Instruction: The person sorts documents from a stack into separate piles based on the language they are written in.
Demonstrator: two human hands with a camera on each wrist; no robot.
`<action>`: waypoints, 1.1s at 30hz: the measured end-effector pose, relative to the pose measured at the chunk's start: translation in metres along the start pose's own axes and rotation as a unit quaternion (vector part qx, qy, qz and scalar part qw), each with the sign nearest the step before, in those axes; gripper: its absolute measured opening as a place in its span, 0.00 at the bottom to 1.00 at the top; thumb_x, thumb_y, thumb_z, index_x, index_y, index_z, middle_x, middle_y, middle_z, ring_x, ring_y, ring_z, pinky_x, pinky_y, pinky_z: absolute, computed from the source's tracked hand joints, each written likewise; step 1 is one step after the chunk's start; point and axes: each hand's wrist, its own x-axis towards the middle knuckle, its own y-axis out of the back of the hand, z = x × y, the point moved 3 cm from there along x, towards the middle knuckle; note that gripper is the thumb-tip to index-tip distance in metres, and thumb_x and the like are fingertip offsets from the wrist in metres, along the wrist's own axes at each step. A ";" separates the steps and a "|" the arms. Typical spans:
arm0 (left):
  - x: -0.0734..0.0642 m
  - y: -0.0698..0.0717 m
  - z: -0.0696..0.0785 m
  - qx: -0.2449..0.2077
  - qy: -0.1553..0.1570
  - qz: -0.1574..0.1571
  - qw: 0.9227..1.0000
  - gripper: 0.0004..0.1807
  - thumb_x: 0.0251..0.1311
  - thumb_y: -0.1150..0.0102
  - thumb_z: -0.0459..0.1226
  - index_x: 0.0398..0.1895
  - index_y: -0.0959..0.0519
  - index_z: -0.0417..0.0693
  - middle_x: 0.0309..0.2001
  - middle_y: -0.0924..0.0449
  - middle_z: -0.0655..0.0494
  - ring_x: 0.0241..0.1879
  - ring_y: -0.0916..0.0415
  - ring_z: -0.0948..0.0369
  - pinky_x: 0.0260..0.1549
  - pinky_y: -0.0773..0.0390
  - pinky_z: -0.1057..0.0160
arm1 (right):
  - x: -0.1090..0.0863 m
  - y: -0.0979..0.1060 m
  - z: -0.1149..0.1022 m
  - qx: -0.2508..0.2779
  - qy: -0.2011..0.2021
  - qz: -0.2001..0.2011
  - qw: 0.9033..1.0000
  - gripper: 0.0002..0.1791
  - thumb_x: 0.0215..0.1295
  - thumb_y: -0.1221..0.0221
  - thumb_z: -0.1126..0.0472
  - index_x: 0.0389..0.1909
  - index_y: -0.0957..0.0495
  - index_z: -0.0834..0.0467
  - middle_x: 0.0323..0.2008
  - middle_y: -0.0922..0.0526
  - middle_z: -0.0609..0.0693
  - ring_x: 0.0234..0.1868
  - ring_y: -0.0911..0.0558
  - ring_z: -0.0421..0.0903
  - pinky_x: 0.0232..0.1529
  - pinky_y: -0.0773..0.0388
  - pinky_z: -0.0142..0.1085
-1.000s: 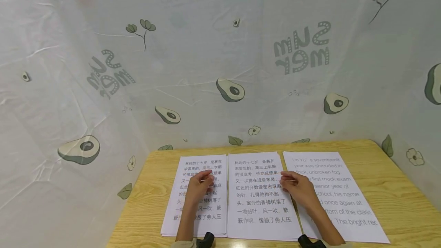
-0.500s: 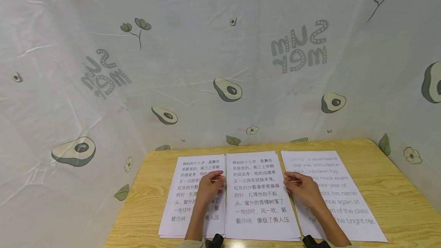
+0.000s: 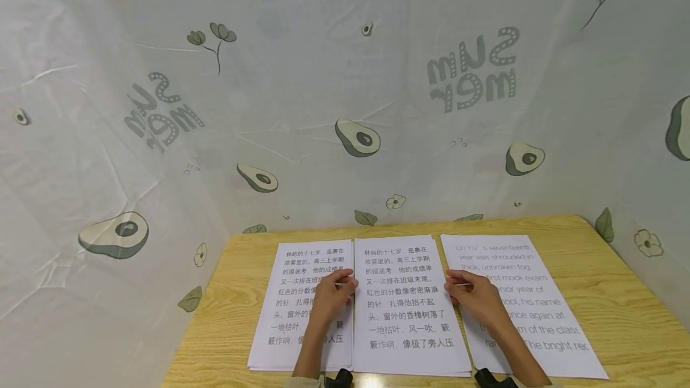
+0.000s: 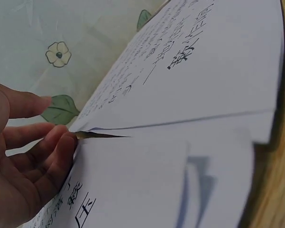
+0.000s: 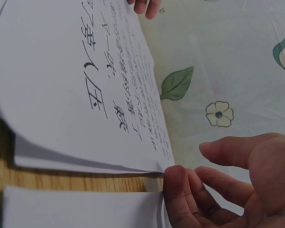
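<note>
Three stacks of printed paper lie side by side: a left stack (image 3: 291, 292) and a middle stack (image 3: 399, 304) with Chinese text, and a right stack (image 3: 544, 316) in English. Over the right side of the left stack is my left hand (image 3: 330, 298), its fingertips at the narrow gap beside the middle stack. My right hand (image 3: 477, 298) covers part of the right stack, fingertips right at the middle stack's right edge. Both wrist views show the thumb of the left hand (image 4: 33, 171) and of the right hand (image 5: 227, 185) standing apart from bent fingers, with no paper between.
The stacks lie on a wood-grain table (image 3: 604, 280). Behind and beside it hangs a pale cloth (image 3: 302, 94) printed with avocados, leaves and flowers. Dark wrist straps (image 3: 341, 378) show at the bottom of the head view.
My left hand has moved right, from the middle of the left stack to its right edge. My right hand has shifted slightly right, off the middle page's text. The stacks keep their arrangement.
</note>
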 end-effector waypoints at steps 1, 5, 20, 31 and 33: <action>0.000 0.000 0.000 0.005 -0.002 0.000 1.000 0.22 0.68 0.31 0.39 0.63 0.16 0.41 0.44 0.14 0.51 0.31 0.18 0.61 0.32 0.16 0.65 | 0.000 0.000 0.000 -0.004 0.000 0.001 1.000 0.26 0.73 0.34 0.60 0.67 0.21 0.68 0.51 0.11 0.61 0.41 0.12 0.41 0.37 0.18 0.27; 0.001 -0.001 0.000 0.019 -0.007 -0.001 1.000 0.22 0.68 0.31 0.38 0.63 0.16 0.40 0.43 0.15 0.52 0.30 0.18 0.62 0.30 0.17 0.66 | 0.000 0.000 0.001 -0.018 0.003 0.001 1.000 0.26 0.73 0.34 0.59 0.67 0.20 0.68 0.51 0.11 0.60 0.41 0.12 0.41 0.38 0.19 0.27; 0.003 -0.009 0.000 0.100 -0.009 0.021 0.995 0.22 0.66 0.30 0.38 0.61 0.15 0.38 0.38 0.18 0.56 0.31 0.23 0.64 0.26 0.24 0.71 | 0.002 -0.003 0.005 -0.055 0.004 -0.008 0.998 0.27 0.72 0.35 0.58 0.65 0.21 0.72 0.45 0.11 0.56 0.36 0.15 0.41 0.38 0.22 0.29; 0.000 -0.012 0.005 0.153 -0.038 0.036 0.987 0.23 0.64 0.28 0.40 0.60 0.14 0.40 0.38 0.19 0.58 0.35 0.27 0.64 0.32 0.27 0.69 | 0.003 -0.006 0.003 -0.077 0.020 -0.003 0.997 0.24 0.70 0.34 0.60 0.60 0.17 0.71 0.43 0.10 0.56 0.41 0.13 0.45 0.36 0.22 0.31; 0.000 -0.013 0.005 0.155 -0.043 0.032 0.986 0.22 0.65 0.29 0.40 0.61 0.14 0.40 0.39 0.18 0.57 0.36 0.26 0.64 0.33 0.26 0.68 | 0.003 -0.006 0.003 -0.078 0.021 -0.003 0.997 0.23 0.70 0.34 0.60 0.60 0.16 0.71 0.43 0.10 0.56 0.41 0.13 0.46 0.36 0.22 0.33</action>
